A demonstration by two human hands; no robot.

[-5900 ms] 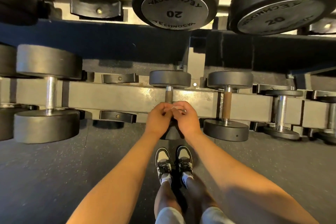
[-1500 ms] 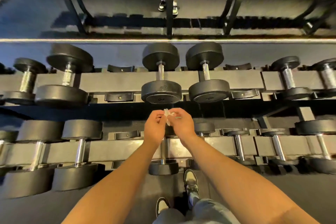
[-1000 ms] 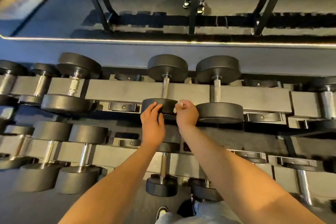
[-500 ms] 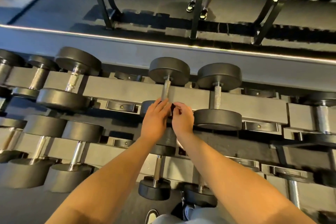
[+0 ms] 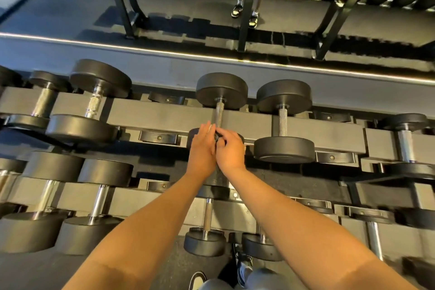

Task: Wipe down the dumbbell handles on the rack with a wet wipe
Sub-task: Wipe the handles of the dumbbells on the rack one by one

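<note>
Two grips meet over a rack (image 5: 164,120). Left grip (image 5: 202,148) lies straight-fingered, released; right grip (image 5: 229,148) curls, on what I cannot tell. The dumbbell handle (image 5: 220,113) runs just beyond them. The wipe is hidden; bunched, it could skip the far end.

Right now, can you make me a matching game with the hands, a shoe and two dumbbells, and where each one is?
Things
1. left hand and right hand
2. shoe
3. small dumbbell
4. big dumbbell

Places
A. upper shelf, just right of the hands
B. floor, at the bottom of the picture
C. near end of the middle handle
D. lower shelf, straight below the hands

Pairs: 1-C, 2-B, 3-D, 4-A
</note>
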